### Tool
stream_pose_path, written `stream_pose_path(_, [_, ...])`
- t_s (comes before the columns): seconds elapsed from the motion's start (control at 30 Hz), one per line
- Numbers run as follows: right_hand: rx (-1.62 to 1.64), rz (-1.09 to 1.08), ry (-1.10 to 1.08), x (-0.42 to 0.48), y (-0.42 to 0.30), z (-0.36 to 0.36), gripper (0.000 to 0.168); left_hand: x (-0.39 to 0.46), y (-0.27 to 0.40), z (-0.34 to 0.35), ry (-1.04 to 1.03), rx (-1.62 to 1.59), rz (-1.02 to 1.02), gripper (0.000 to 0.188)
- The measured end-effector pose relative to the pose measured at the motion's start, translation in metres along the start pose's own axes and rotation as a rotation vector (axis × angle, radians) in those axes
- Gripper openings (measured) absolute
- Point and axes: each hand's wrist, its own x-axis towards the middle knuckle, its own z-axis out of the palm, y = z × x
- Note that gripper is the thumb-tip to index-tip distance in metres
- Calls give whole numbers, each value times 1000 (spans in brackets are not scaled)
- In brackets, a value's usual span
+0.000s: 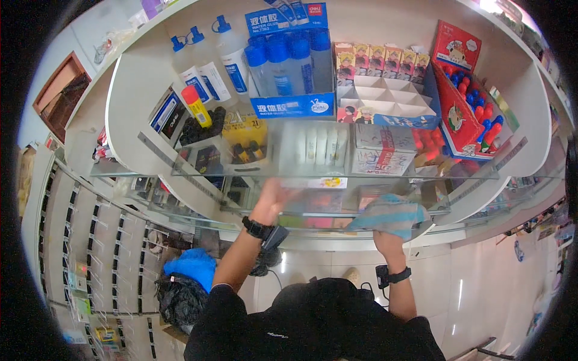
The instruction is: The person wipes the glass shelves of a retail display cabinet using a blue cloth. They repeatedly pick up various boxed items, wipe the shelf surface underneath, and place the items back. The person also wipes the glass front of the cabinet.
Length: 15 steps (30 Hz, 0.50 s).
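Observation:
My left hand [273, 196] is blurred at the front edge of a glass shelf [311, 176], below a blurred whitish box [316, 144] holding slim white packs. Whether its fingers hold anything is unclear. My right hand [389, 239] grips a light blue and grey striped cloth [393, 212], which hides most of the fingers. The cloth lies near the glass edge, below a box of glue [384, 149]. Above stand a blue display box of water glue bottles [293, 106], a partly filled divided carton [388, 97] and a red box of red and blue capped tubes [460, 113].
Large glue bottles with blue caps [232, 58] and a glue stick [197, 107] stand at the upper left. Lower glass shelves hold more goods. A rack with hooks [95, 252] curves along the left. Black and blue plastic bags [183, 295] lie near the tiled floor [429, 289].

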Motion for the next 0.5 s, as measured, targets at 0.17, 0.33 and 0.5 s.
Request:
stream_pose_path(0.17, [15, 14, 74, -1, -2, 0, 34, 16, 0, 13, 112, -128, 19, 31])
stream_pose_path(0.33, [33, 63, -25, -2, -1, -1, 35, 53, -27, -52, 1, 210, 209, 25])
stream_pose_path(0.5, [150, -2, 60, 3, 0, -11, 35, 55, -22, -49, 45, 389, 270, 26])
